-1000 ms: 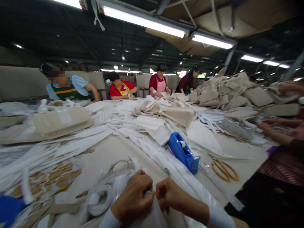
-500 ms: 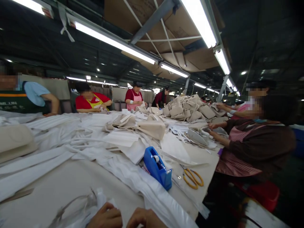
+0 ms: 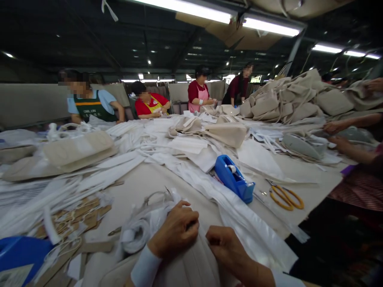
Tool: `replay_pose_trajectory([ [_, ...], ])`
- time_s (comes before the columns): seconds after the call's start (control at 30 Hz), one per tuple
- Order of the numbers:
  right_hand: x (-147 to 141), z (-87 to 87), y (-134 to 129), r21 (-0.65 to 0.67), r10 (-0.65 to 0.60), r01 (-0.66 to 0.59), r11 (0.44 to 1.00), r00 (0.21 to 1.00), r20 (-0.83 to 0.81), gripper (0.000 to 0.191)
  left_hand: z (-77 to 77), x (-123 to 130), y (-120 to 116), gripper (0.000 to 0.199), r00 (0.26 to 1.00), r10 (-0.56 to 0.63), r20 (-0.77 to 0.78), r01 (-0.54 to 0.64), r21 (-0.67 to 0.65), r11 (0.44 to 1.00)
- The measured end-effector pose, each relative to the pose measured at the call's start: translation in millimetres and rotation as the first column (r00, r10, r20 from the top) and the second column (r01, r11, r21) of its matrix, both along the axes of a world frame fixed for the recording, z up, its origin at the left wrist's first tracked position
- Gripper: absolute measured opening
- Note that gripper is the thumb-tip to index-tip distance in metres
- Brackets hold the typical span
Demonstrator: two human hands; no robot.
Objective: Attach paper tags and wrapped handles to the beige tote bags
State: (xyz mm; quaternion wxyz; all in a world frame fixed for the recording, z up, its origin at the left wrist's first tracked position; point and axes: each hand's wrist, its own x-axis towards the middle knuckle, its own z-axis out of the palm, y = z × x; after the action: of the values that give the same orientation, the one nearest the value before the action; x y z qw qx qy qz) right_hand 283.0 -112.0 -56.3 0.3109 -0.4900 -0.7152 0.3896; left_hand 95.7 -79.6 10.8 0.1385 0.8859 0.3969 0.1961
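Observation:
At the near edge of the table, my left hand (image 3: 178,228) has its fingers curled over a pale wrapped bag (image 3: 188,267). To its right, my right hand (image 3: 229,247) is closed in a pinch above the same bag's right side. What the fingertips of either hand hold is too small to see. Beside my left hand lie a roll of white foam (image 3: 136,236) and clear plastic around the bag's handle. White cuffs cover both wrists.
A blue tape dispenser (image 3: 235,179) and orange-handled scissors (image 3: 285,196) lie ahead to the right. Brown tags (image 3: 80,215) and a blue object (image 3: 22,255) are at the left. Beige bags (image 3: 284,97) are heaped farther back. Several people work around the table.
The view has turned left and tilted down, so more of both forearms, the wrapped bag, the tags and the blue object show. Both hands remain closed and close together.

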Motion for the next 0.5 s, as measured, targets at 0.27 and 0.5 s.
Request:
replay_pose_trajectory([
  [0.27, 17, 10.4, -7, -0.079, 0.172, -0.179, 0.981, 0.982, -0.078, 0.019, -3.2, 6, 4, 0.017, 0.998, -0.034, -0.062, 0.033, -0.017, 0.999],
  [0.5, 7, 30.2, 7, -0.152, 0.069, -0.081, 0.985, 0.994, -0.085, 0.039, -11.1, 3, 3, 0.016, 0.992, -0.038, -0.117, 0.042, 0.027, 0.999],
])
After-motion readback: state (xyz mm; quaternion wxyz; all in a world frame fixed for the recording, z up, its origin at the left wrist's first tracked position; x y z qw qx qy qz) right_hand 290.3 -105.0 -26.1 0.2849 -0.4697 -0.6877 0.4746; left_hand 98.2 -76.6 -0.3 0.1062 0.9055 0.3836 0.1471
